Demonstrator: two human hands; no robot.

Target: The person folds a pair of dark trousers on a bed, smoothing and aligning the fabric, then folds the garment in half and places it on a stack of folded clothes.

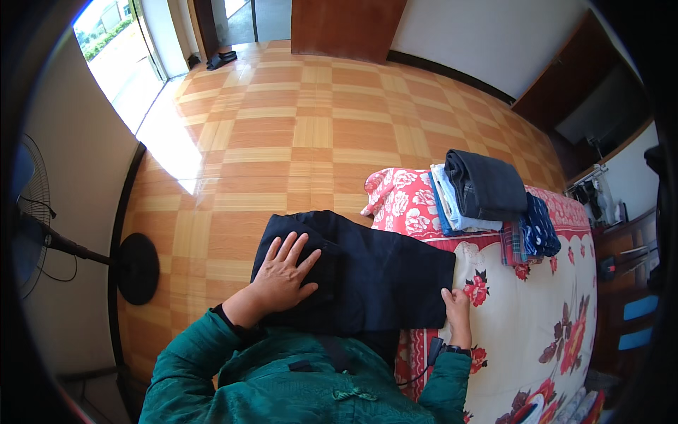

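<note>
A dark navy pair of trousers (365,270), folded lengthwise, lies across my lap and reaches over the edge of the bed on the right. My left hand (286,273) rests flat on the wider end of the cloth, fingers spread. At the other end, my right hand (456,307) pinches the hem corner between thumb and fingers; the fingertips under the cloth are hidden. Beyond the right hand, a stack of folded clothes sits on the bed, with dark grey trousers (487,185) on top of light and blue garments. Folded plaid cloth (513,244) and navy patterned cloth (540,225) lie beside it.
The bed (529,297) has a floral sheet with a red border. A black standing fan (139,269) stands by the left wall on the tiled floor (254,185). Dark slippers (221,60) lie near the open doorway. A cable hangs by my right wrist.
</note>
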